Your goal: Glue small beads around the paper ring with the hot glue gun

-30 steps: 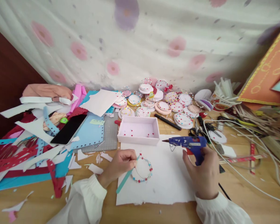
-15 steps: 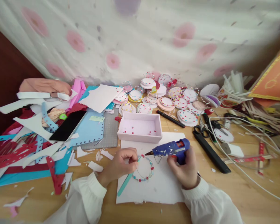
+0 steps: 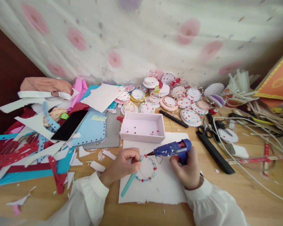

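My left hand is closed in a pinch around slim teal tweezers, whose upper tip reaches the left edge of a beaded wire ring. Red, blue and pale beads or small flowers dot this ring. My right hand grips a blue hot glue gun by its handle. The nozzle points left, at a red bead on top of the ring; whether it touches is too small to tell. Beneath them lies a white paper sheet. Behind stands a shallow pale pink box with a few tiny red pieces inside.
Many decorated paper discs are piled at the back. To the left, paper scraps surround a phone. A black marker, scissors, a black cutter-like tool and a white cable lie on the right.
The view has shifted slightly. Both hands, the tweezers, the ring and the glue gun keep nearly the same places relative to one another.
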